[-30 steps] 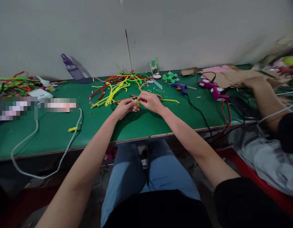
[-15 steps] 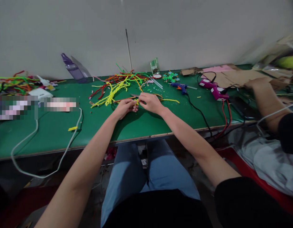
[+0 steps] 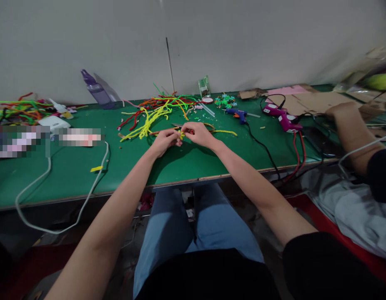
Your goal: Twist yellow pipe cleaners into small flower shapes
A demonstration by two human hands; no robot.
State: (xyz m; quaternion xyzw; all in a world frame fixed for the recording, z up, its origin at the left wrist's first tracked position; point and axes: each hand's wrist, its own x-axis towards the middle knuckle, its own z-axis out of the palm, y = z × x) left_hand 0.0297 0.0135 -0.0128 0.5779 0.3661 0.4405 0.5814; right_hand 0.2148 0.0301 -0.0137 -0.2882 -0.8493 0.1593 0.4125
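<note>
Small delta only: both hands stay mid-frame, right fingertips slightly re-placed on the small yellow piece (image 3: 182, 135). Reads as the same fine finger work, no step change. Piece sits between the hands at frame centre, above the green tabletop (image 3: 124, 171). Left hand (image 3: 166, 141): grip clamped on it. Right hand (image 3: 197, 134): fingertips pinched on its other side. Co-worker's second hand, upper right a second ago, is no longer visible; forearm (image 3: 352, 129) remains at right.

Hard to see: piece's shape, mostly covered by fingers; metal tip (image 3: 176, 125), rest behind right hand; pixelated patch (image 3: 80, 137), left, unreadable.
</note>
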